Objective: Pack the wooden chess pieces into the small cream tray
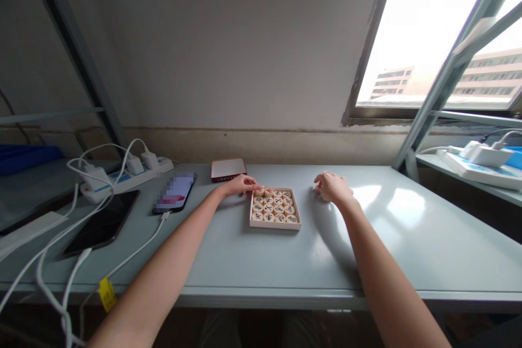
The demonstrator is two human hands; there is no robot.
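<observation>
A shallow pale box (275, 224) lies on the desk, with round wooden xiangqi pieces (278, 209) set in rows inside, their characters facing up. My left hand (241, 184) is closed at the box's far left corner, its fingertips over the rim and touching the corner piece (260, 192). Something small and red shows under those fingers. To the right of the box, my right hand (332, 187) is low over the desk with curled fingers. A pale bit shows beneath it; what it holds, if anything, is hidden.
A dark red box lid (228, 169) with a pale inside lies behind my left hand. Further left are a lit phone (176, 192) on a charging cable, a dark tablet (104, 223), and a power strip (126, 179) with chargers. Another power strip (481, 166) sits on the right shelf.
</observation>
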